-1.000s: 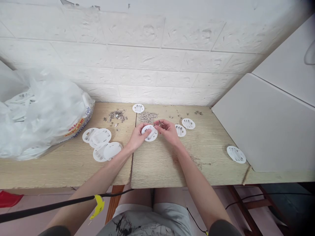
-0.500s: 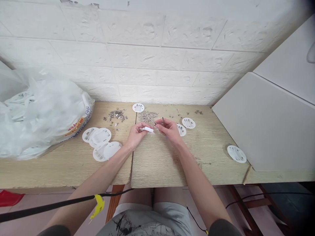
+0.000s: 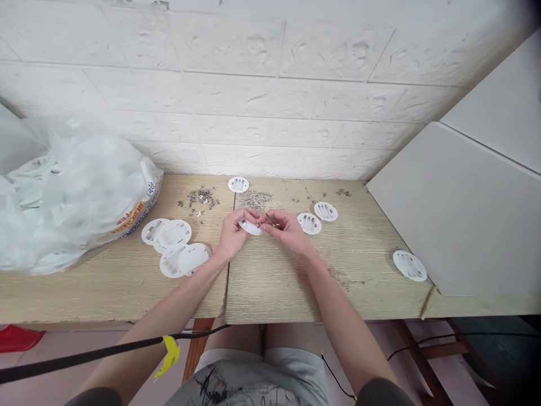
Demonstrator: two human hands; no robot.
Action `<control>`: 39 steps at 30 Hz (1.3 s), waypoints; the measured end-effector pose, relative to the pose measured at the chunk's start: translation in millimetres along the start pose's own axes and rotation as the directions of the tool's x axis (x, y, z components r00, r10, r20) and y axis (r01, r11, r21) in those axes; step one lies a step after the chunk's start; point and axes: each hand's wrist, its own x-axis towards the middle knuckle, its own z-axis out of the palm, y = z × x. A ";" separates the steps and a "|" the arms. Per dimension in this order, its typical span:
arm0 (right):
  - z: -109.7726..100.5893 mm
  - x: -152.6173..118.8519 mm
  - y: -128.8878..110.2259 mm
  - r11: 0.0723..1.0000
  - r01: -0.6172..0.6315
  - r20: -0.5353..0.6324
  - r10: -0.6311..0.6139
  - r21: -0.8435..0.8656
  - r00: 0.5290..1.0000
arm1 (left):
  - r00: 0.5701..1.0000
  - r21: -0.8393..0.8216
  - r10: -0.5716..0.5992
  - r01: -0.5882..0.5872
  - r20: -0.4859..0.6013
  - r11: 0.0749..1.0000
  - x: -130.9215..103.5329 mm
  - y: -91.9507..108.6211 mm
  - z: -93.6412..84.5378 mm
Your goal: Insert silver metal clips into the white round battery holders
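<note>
My left hand (image 3: 235, 232) grips a round white plastic battery cover (image 3: 249, 226) by its edge, tilted above the table. At the cover's right side, my right hand (image 3: 287, 230) pinches a thin dark tool (image 3: 271, 220), perhaps tweezers, with its tip by the cover. Whether a small metal piece sits at that tip I cannot make out. Just behind the hands lies a heap of small shiny metal clips (image 3: 255, 199). Two more round covers with slots, one nearer (image 3: 309, 223) and one farther (image 3: 326, 211), rest right of my right hand.
A big plastic bag (image 3: 84, 197) of white parts fills the left. Overlapping white discs (image 3: 172, 235) lie before it, with a second metal heap (image 3: 202, 197) behind. Single covers lie by the wall (image 3: 238, 184) and far right (image 3: 409, 265), beside a white panel (image 3: 456, 225). A black cable (image 3: 127, 343) crosses in front.
My left hand has turned the cover from nearly edge-on to showing more of its face. My right hand has shifted left and down, bringing the tool against the cover.
</note>
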 end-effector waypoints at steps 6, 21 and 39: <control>6.0 -1.1 -5.3 0.956 0.130 -0.058 -0.150 -0.262 0.987 | 0.998 0.088 0.063 -0.061 -0.017 0.994 -0.3 -2.1 -1.8; 10.3 -1.8 -4.2 0.904 0.220 -0.021 -0.245 -0.367 0.969 | 0.996 0.119 0.085 -0.081 -0.037 0.990 -1.8 -5.5 -2.8; 14.8 -2.9 -4.5 0.924 0.167 -0.026 -0.187 -0.344 0.982 | 0.998 0.112 0.062 -0.063 0.009 0.992 0.4 -5.1 -5.3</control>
